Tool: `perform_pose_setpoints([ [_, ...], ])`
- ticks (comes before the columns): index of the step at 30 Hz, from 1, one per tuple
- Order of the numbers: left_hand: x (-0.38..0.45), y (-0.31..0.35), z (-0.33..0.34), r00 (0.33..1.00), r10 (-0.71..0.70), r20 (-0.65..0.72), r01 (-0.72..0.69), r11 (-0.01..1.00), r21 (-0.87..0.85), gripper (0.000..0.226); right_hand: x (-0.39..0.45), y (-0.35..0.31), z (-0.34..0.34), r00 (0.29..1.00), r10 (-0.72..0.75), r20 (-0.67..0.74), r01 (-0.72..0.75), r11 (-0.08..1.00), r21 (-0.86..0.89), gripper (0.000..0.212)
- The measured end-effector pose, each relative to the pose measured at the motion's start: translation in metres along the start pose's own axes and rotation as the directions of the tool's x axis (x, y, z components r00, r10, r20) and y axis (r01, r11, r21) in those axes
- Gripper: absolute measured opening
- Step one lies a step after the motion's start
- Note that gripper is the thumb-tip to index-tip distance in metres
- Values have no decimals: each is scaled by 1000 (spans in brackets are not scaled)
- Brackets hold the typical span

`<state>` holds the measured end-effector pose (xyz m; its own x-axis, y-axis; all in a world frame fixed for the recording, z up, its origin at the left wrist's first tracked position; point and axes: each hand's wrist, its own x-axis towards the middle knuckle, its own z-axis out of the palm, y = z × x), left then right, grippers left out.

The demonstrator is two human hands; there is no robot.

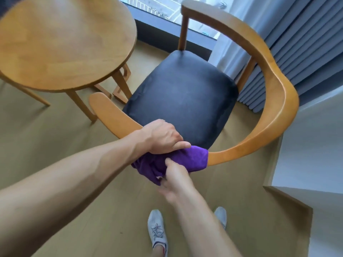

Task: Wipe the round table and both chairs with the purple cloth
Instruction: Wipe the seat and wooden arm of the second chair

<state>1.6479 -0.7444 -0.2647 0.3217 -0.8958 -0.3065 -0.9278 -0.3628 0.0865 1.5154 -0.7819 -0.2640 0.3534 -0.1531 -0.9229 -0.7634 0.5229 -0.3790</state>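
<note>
A wooden chair (278, 101) with a curved back rail and a black padded seat (183, 97) stands in the middle of the view. The purple cloth (189, 159) is wrapped over the near part of the rail. My left hand (163, 136) presses down on the cloth and rail from above. Just below, my right hand (176, 180) pinches the hanging end of the cloth. The round wooden table (61, 43) stands at the upper left, close to the chair's left arm. A second chair is not in view.
Grey curtains (304, 47) hang at the right behind the chair, with a window ledge (167, 34) at the top. A white wall corner (311, 164) juts in at the right. My feet in grey shoes (157, 230) stand on the wooden floor below.
</note>
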Motion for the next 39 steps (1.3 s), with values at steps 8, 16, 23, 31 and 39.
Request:
perform_pose_setpoints([
  [8,-19,20,12,705,-634,-318,619,769,-161,41,-11,-90,-42,588,-769,252,662,278,-696,23],
  [16,-6,126,42,-280,-958,-56,539,-108,-835,59,32,-87,-23,641,-395,659,750,136,-648,43],
  [23,19,122,31,-482,-862,159,25,-195,-981,53,44,-99,-6,647,-250,720,758,113,-642,50],
  [31,-37,24,37,-360,-930,77,225,-166,-960,47,69,-105,85,607,-363,707,787,150,-598,26],
  [39,-77,-97,44,-185,-982,26,304,-82,-949,40,102,-138,179,555,-417,720,815,100,-570,33],
])
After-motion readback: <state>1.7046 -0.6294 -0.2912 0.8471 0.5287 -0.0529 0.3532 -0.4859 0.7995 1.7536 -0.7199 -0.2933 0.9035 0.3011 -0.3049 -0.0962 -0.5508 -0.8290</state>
